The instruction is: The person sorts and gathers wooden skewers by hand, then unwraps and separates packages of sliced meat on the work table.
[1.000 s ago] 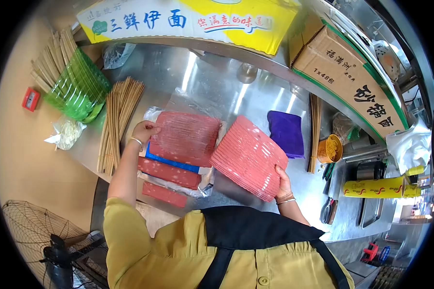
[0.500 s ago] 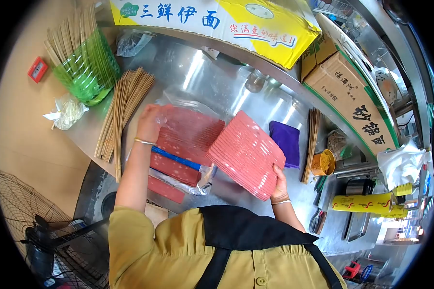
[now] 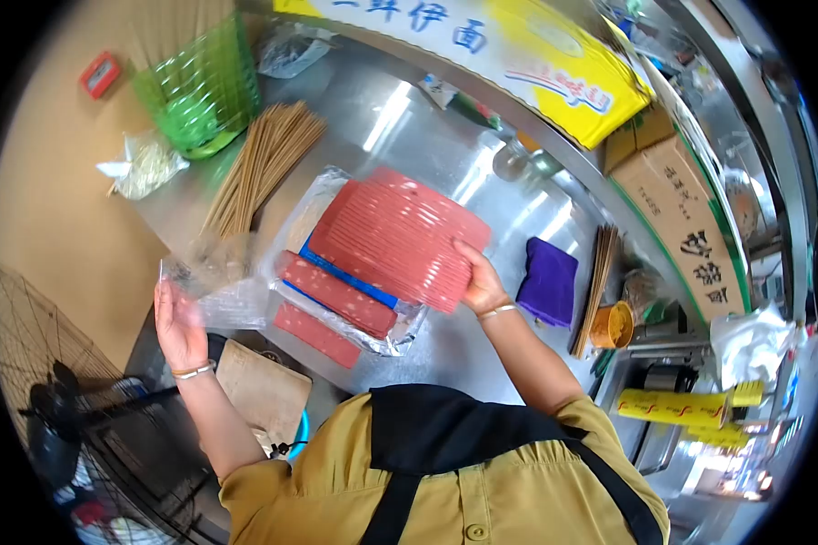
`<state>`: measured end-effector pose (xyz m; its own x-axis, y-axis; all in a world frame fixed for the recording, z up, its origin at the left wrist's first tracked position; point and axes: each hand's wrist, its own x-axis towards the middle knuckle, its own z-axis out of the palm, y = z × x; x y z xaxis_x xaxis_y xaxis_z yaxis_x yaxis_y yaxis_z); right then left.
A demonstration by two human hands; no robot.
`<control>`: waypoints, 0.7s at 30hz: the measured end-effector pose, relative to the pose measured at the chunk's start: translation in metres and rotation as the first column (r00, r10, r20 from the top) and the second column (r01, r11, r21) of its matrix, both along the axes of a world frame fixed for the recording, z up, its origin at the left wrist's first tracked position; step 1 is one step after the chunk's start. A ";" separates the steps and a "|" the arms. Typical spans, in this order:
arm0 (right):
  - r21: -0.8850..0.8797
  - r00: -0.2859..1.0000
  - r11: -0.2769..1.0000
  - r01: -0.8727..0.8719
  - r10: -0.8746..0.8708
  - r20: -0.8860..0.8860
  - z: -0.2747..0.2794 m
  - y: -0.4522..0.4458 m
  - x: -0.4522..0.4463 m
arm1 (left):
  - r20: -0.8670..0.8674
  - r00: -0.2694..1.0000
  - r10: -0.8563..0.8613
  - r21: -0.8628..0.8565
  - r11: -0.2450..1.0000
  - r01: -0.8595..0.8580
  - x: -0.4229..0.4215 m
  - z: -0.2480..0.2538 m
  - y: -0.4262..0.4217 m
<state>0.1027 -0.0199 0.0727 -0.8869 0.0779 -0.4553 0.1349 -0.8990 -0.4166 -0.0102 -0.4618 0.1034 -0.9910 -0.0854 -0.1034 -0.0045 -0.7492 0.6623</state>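
My left hand [image 3: 181, 327] is closed on a clear plastic sheet [image 3: 232, 300], held out left of the meat. My right hand [image 3: 482, 277] grips the right edge of a ridged pink meat slab [image 3: 400, 238], which overlaps another reddish slab on the foil-lined tray. Below it, a blue strip [image 3: 350, 272] separates it from a narrower speckled meat block [image 3: 336, 295]. A smaller meat strip [image 3: 316, 334] lies nearest my body. Wooden skewers [image 3: 264, 163] rest on the steel table up and left of the meat.
A purple cloth [image 3: 548, 282], more skewers [image 3: 595, 291] and an orange tub [image 3: 612, 325] stand right. Cardboard boxes [image 3: 677, 213] line the back. A green basket [image 3: 200, 91] stands at upper left, a wooden board [image 3: 259, 391] at lower left.
My left hand has pulled the plastic sheet off the meat, toward the lower left. My right hand has brought the ridged slab left, over the other meat. The view has shifted.
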 end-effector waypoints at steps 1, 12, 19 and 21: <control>0.011 1.000 0.999 -0.030 0.030 0.010 -0.006 -0.002 -0.017 | 0.010 1.000 0.030 0.011 0.999 -0.030 0.007 -0.004 -0.003; 0.172 0.969 0.971 -0.169 0.131 0.211 -0.031 -0.008 -0.049 | 0.059 0.995 -0.087 0.064 0.995 0.083 0.038 -0.019 0.011; 0.361 0.952 0.913 -0.190 0.082 0.296 -0.022 -0.002 -0.033 | -0.043 0.960 -0.278 0.124 0.952 0.281 0.035 -0.021 0.029; 0.379 0.949 0.905 -0.192 0.072 0.308 -0.026 0.001 -0.032 | 0.109 0.975 -0.193 0.056 0.981 0.188 0.039 -0.010 0.040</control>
<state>0.0711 -0.0189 0.0466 -0.7421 0.1969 -0.6408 0.4050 -0.6301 -0.6626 0.0284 -0.4215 0.0934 -0.9700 0.1114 -0.2159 -0.2236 -0.7565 0.6146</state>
